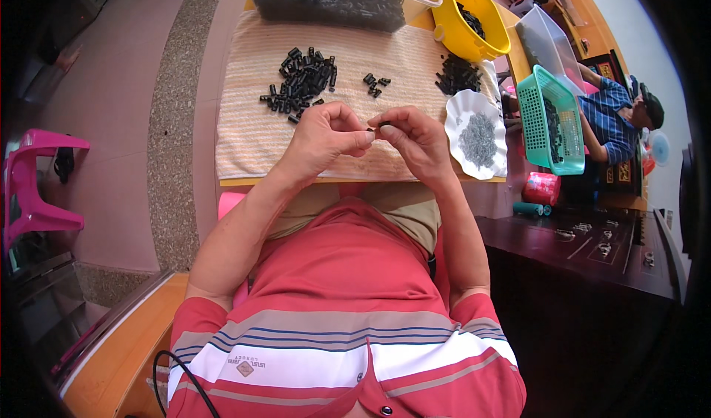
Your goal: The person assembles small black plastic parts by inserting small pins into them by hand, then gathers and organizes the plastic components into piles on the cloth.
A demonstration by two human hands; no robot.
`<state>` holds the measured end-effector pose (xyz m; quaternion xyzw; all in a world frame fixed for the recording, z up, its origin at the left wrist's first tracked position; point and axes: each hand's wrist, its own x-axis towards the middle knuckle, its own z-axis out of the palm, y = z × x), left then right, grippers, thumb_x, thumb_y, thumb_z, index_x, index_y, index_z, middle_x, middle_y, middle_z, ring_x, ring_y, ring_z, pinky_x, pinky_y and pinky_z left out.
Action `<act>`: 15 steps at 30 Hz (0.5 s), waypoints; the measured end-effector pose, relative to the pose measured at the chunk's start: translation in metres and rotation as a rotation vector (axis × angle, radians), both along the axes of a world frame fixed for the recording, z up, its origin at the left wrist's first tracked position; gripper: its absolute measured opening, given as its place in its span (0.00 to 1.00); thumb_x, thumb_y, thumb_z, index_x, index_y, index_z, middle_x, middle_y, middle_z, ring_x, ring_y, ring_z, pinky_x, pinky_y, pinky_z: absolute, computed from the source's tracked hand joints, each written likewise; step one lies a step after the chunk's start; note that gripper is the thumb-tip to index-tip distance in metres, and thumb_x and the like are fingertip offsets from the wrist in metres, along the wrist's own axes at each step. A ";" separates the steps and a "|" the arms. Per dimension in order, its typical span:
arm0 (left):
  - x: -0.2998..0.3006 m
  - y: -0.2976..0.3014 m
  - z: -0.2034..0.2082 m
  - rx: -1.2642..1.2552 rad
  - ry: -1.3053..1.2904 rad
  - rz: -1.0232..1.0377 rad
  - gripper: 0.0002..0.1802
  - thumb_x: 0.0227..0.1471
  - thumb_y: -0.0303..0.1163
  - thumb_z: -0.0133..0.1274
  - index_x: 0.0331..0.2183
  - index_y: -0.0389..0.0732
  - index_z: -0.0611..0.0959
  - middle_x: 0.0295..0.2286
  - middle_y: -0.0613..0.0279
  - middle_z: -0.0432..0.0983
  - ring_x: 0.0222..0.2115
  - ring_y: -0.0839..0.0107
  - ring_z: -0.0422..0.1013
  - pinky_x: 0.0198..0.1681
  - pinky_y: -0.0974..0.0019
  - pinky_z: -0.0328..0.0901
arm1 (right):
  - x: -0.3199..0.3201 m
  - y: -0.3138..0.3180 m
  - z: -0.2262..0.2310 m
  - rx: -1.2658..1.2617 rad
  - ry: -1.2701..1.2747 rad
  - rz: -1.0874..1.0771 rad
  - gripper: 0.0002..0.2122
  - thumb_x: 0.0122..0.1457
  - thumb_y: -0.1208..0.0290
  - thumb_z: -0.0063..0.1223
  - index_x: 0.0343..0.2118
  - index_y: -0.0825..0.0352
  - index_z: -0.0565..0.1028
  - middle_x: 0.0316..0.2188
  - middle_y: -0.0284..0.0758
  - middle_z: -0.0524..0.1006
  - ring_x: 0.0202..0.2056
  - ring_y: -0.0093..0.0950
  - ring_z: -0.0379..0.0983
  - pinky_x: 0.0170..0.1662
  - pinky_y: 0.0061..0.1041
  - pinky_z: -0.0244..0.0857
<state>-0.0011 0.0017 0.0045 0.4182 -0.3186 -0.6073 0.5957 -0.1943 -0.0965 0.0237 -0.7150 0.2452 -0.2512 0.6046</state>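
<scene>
Over the near part of the towel-covered table, my left hand (332, 138) and my right hand (418, 142) meet fingertip to fingertip. The right thumb and finger pinch a small black cylindrical part (384, 124). A tiny dark piece (369, 130) shows at the left thumb tip; its kind is too small to tell. Just beyond the left hand lies a heap of black cylindrical parts (307, 77). Several more black parts (375, 84) form a little group farther right. Beside the right hand is a white wavy-rimmed dish (453, 125) with small silvery metal pieces (478, 139) in it.
A clear tub (326, 10) of black parts stands at the far edge. To its right are a yellow basket (449, 18) and a pile of small black pieces (458, 75). A green basket (541, 121) sits farther right, near another person (611, 114). A pink stool (41, 184) is at left.
</scene>
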 end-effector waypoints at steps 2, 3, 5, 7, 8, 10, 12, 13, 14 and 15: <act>-0.001 0.000 0.001 -0.006 -0.021 -0.007 0.10 0.51 0.26 0.67 0.30 0.38 0.79 0.28 0.62 0.80 0.29 0.77 0.77 0.34 0.72 0.74 | -0.003 -0.001 -0.002 -0.006 0.019 0.007 0.07 0.64 0.83 0.54 0.44 0.72 0.75 0.40 0.36 0.80 0.43 0.22 0.77 0.49 0.21 0.72; -0.002 0.000 0.001 -0.012 -0.042 -0.013 0.10 0.51 0.26 0.67 0.31 0.37 0.79 0.28 0.62 0.80 0.29 0.77 0.77 0.35 0.72 0.74 | -0.004 -0.001 -0.004 -0.029 -0.019 -0.013 0.07 0.63 0.83 0.57 0.43 0.72 0.76 0.38 0.33 0.80 0.41 0.19 0.76 0.46 0.19 0.71; -0.003 0.000 -0.001 -0.026 -0.046 -0.012 0.10 0.51 0.26 0.66 0.31 0.37 0.79 0.28 0.62 0.80 0.29 0.77 0.77 0.35 0.72 0.74 | -0.004 0.000 -0.004 -0.048 -0.056 -0.030 0.07 0.61 0.82 0.59 0.41 0.72 0.77 0.35 0.30 0.80 0.38 0.17 0.76 0.42 0.18 0.71; -0.003 -0.001 -0.002 -0.041 -0.049 -0.011 0.10 0.51 0.25 0.66 0.31 0.37 0.79 0.28 0.62 0.81 0.29 0.77 0.77 0.35 0.72 0.74 | -0.004 0.000 -0.002 -0.012 -0.096 0.022 0.07 0.59 0.82 0.62 0.40 0.71 0.78 0.36 0.30 0.79 0.38 0.17 0.75 0.42 0.17 0.70; -0.003 -0.001 -0.003 -0.069 -0.057 -0.016 0.10 0.51 0.25 0.66 0.31 0.36 0.79 0.28 0.62 0.80 0.29 0.77 0.77 0.35 0.72 0.73 | -0.004 0.000 -0.002 -0.011 -0.095 0.022 0.07 0.59 0.82 0.62 0.40 0.71 0.78 0.36 0.30 0.79 0.38 0.17 0.75 0.42 0.17 0.70; -0.003 -0.001 -0.003 -0.095 -0.065 -0.020 0.10 0.51 0.24 0.66 0.31 0.36 0.78 0.28 0.62 0.80 0.29 0.77 0.77 0.35 0.72 0.73 | -0.005 0.000 -0.002 -0.015 -0.079 0.024 0.06 0.59 0.81 0.63 0.39 0.71 0.79 0.36 0.31 0.78 0.38 0.17 0.75 0.41 0.17 0.70; -0.005 -0.001 -0.003 -0.092 -0.129 -0.014 0.10 0.50 0.22 0.65 0.31 0.37 0.78 0.28 0.63 0.80 0.29 0.78 0.76 0.35 0.73 0.72 | -0.005 0.001 -0.002 -0.027 -0.076 0.024 0.06 0.58 0.81 0.63 0.38 0.71 0.80 0.36 0.30 0.78 0.37 0.17 0.75 0.41 0.17 0.70; -0.006 -0.001 -0.003 -0.091 -0.128 -0.015 0.10 0.50 0.22 0.65 0.31 0.37 0.78 0.28 0.63 0.80 0.29 0.78 0.76 0.35 0.73 0.72 | -0.005 0.001 -0.002 -0.040 -0.073 0.024 0.06 0.58 0.81 0.63 0.38 0.71 0.80 0.35 0.30 0.78 0.37 0.17 0.74 0.40 0.17 0.69; -0.006 -0.001 -0.004 -0.093 -0.168 -0.005 0.10 0.50 0.21 0.65 0.32 0.37 0.78 0.28 0.64 0.80 0.30 0.78 0.76 0.35 0.73 0.72 | -0.005 0.001 -0.002 -0.039 -0.073 0.024 0.06 0.58 0.81 0.63 0.38 0.71 0.80 0.35 0.30 0.78 0.37 0.17 0.74 0.40 0.17 0.69; -0.007 -0.001 -0.004 -0.095 -0.207 0.005 0.10 0.49 0.20 0.65 0.32 0.37 0.78 0.28 0.65 0.80 0.30 0.79 0.76 0.35 0.74 0.72 | -0.006 0.001 -0.001 -0.065 -0.047 0.026 0.06 0.58 0.81 0.63 0.38 0.71 0.80 0.35 0.30 0.78 0.36 0.16 0.74 0.39 0.17 0.69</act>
